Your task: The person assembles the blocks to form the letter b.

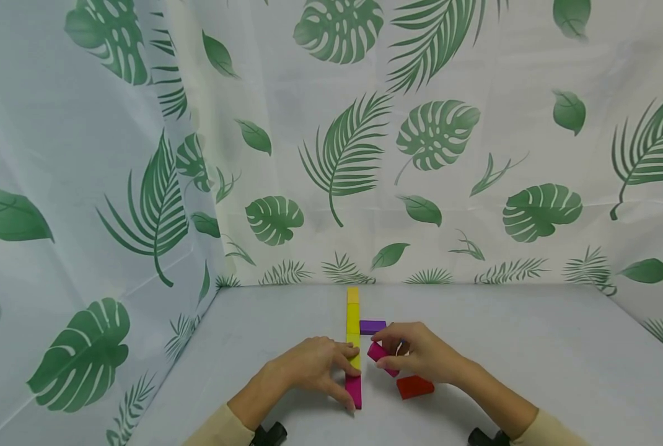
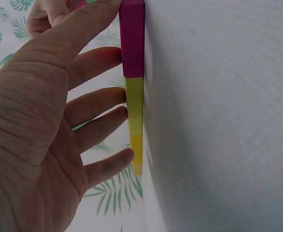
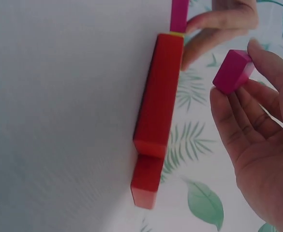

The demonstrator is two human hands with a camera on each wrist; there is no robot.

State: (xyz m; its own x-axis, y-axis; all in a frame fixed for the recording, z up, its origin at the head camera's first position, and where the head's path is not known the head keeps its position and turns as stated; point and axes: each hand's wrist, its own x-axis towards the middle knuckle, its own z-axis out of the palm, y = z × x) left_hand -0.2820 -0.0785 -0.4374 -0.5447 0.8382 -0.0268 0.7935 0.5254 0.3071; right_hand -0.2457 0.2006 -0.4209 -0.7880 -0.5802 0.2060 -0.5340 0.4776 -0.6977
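A straight row of blocks runs away from me: a magenta block (image 1: 353,393) nearest, then yellow blocks (image 1: 353,317), and an orange-yellow block (image 1: 353,295) at the far end. My left hand (image 1: 323,367) rests its fingertips along the row, fingers fairly straight in the left wrist view, with the thumb at the magenta block's near end. My right hand (image 1: 421,353) pinches a second magenta block (image 3: 233,71) between thumb and fingers, tilted and raised off the table just right of the row. Red blocks (image 3: 161,94) lie below that hand.
A purple block (image 1: 373,327) lies crosswise against the row's right side, close beyond my right fingers. The white table (image 1: 504,334) meets leaf-printed cloth (image 1: 448,235) at the back and the left. Black wrist gear (image 1: 270,433) shows at the bottom edge.
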